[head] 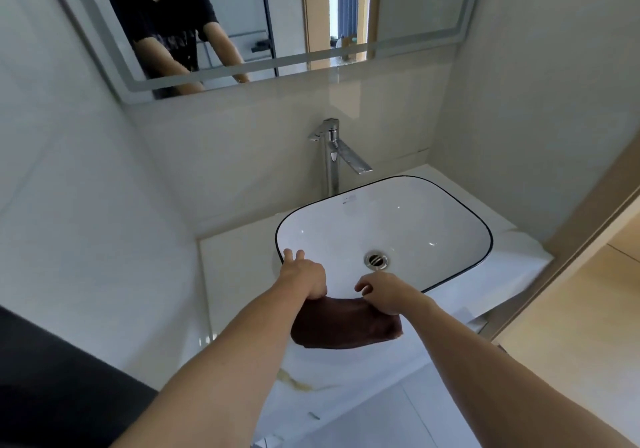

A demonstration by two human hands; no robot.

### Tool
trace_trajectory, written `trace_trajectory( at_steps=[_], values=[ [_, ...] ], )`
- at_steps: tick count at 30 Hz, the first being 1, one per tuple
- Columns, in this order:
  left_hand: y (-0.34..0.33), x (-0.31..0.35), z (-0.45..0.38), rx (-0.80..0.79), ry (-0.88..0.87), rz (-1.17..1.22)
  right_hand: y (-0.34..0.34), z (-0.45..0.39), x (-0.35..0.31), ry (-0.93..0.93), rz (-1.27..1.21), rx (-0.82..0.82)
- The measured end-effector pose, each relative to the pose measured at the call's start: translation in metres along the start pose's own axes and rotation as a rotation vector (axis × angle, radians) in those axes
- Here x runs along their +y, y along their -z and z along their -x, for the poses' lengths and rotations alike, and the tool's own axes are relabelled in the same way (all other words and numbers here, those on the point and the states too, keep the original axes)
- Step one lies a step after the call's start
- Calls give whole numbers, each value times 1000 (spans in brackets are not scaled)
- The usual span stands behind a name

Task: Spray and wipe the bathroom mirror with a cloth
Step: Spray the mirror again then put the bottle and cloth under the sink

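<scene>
A soft, limp dark-brown cloth (346, 323) is being pinched along its upper edge by the closed left hand (306, 276) and right hand (388, 293), best gripped bunched, beside the white black-rimmed basin (450, 205).

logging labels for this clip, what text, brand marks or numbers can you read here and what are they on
None can be read.
Basin: a small grey mark on the inside of the back wall, too small and blurred to read.
Shirt print reflected in the mirror: pale lettering or a design, mirrored and blurred, unreadable.
Tap: a small marking on the body, no legible text.
Brown cloth: no label in view.
</scene>
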State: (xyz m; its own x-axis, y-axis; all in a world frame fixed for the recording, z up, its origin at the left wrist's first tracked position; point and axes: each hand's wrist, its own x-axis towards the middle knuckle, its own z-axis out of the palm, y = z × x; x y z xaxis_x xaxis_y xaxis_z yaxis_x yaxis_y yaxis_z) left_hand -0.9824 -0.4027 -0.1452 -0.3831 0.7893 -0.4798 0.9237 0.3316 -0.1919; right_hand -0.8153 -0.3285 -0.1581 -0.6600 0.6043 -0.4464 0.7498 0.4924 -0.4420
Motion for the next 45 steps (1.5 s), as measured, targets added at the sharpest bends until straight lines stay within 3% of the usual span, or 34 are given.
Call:
trace_trajectory(
  at_steps=[5, 12, 16, 24, 36, 45],
  values=[
    [4, -4, 3, 28, -30, 42, -1, -2, 0, 24, 11, -7],
    [31, -20, 35, 412, -163, 451, 9, -5, -19, 207, 33, 103],
    [42, -29, 53, 460, -195, 554, 33, -2, -23, 146, 86, 284],
    [102, -22, 78, 546, -293, 569, 109, 49, -22, 227, 177, 382],
    [181, 91, 83, 986, -763, 573, 206, 172, 62, 134, -66, 920],
    [141, 242, 72, 886, -947, 637, 161, 242, 187, -184, -5, 960]
  ],
)
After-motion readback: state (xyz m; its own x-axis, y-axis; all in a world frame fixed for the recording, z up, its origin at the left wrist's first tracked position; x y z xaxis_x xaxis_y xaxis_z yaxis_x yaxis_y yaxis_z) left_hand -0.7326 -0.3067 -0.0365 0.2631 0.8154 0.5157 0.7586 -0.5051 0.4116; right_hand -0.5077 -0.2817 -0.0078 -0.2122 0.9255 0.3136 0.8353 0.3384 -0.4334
